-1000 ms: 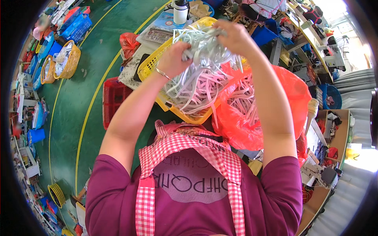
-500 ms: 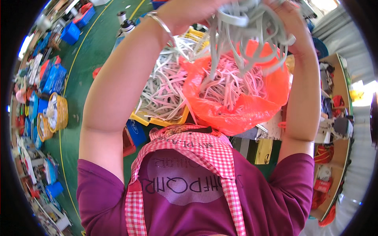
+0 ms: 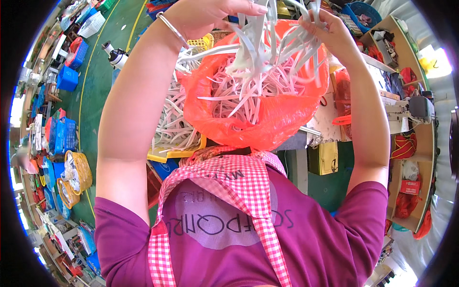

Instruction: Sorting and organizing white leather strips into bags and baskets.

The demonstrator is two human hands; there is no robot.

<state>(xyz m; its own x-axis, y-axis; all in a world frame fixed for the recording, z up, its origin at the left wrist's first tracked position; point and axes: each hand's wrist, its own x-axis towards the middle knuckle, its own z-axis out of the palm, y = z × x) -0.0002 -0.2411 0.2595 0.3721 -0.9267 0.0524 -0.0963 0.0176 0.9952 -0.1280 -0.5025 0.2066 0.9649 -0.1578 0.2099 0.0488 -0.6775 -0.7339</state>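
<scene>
A tangle of white, flat, elastic-looking strips (image 3: 258,52) hangs between my two hands above a red plastic bag (image 3: 267,131). My right hand (image 3: 332,33) grips part of the tangle, its fingers pinched round several strips. My left hand (image 3: 210,16) is at the tangle's left side, fingertips against the strips and closed on them; the upper edge cuts off part of it. The open bag holds a heap of similar strips (image 3: 244,98), tinted pink by the bag. More white strips (image 3: 174,124) fill a yellow basket (image 3: 165,155) left of the bag, partly behind my left forearm.
A white bottle with a dark lid (image 3: 114,55) stands beyond my left forearm. Blue containers (image 3: 68,79) and a yellow basket (image 3: 79,172) line the green floor's left side. At the right are a sewing machine (image 3: 416,107) and a wooden shelf (image 3: 409,191).
My hands have moved apart, and the strip tangle now spreads between them, lower over the bag. The view has shifted, so the bag appears further left and more of the right side shows.
</scene>
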